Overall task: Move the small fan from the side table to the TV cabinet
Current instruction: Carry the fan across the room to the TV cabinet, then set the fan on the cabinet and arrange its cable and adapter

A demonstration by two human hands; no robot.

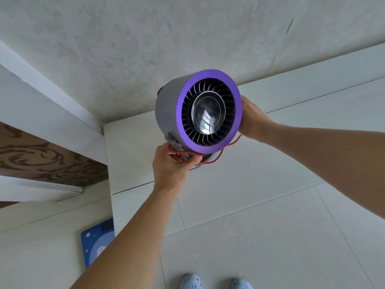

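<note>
both hands share the grip on the small fan (200, 113): the left hand (169, 163) is closed under its base, fingers pinching the stand together with a loop of the red cord (210, 160), while the right hand (253, 119) presses flat and curled against the far side of the grey barrel, behind the purple ring (181, 105). the fan is held in the air, clear of any surface, its grille tilted up toward the wearer, above a pale cabinet top (270, 155) that runs along the wall (145, 49). this looks like the carrying or setting-down part of the move; whether that pale surface is the tv cabinet cannot be said for sure, though it seems likely.

to do it well, the base should come down first and level, so the left hand needs to slide out from beneath without trapping the fingers. the cord hangs loose below the ring and could catch under the stand, so it is best drawn aside before contact. the right hand should steady the barrel until the stand sits flat, then let go. the blue mat (96, 245) and the slippers (190, 282) on the floor are well clear.
</note>
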